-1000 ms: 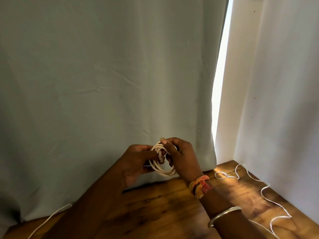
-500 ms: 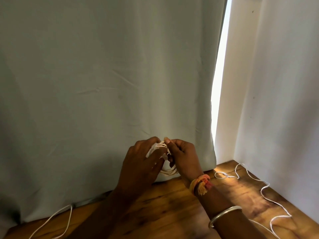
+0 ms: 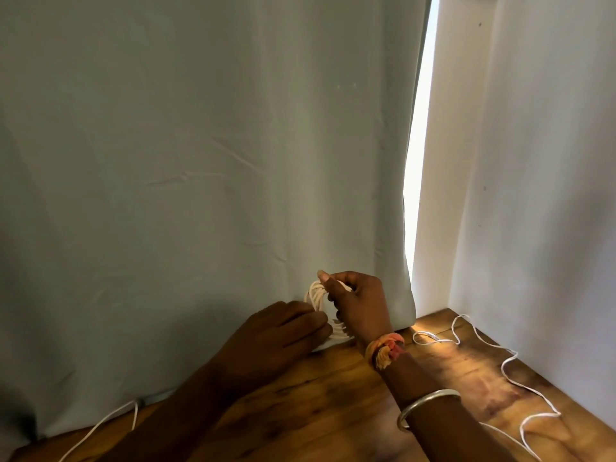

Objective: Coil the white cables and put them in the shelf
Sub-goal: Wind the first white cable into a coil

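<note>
1. The coil (image 3: 316,296) of white cable is held up just above the wooden table (image 3: 333,411), at about 6 o'clock in the room as I see it, right in front of the grey curtain (image 3: 200,161).
2. The right hand (image 3: 358,301) is closed on the coil, thumb and fingers pinching its top at 12 o'clock so the loops hang in a bundle.
3. The left hand (image 3: 283,331) sits at the coil's 7 o'clock, fingers curled and touching the lower loops; I cannot tell whether it grips them or only steadies them.
4. The cable looks thin, light and limp, yet springy enough that loops could fan apart if the pinch loosens.
5. The best hold is probably across all loops at 1 spot, squeezing them together.
6. A loose tail (image 3: 506,361) snakes over the table at 4 o'clock, and another strand (image 3: 100,428) lies at 8 o'clock, so more winding seems to remain.
7. No shelf is in view.
</note>
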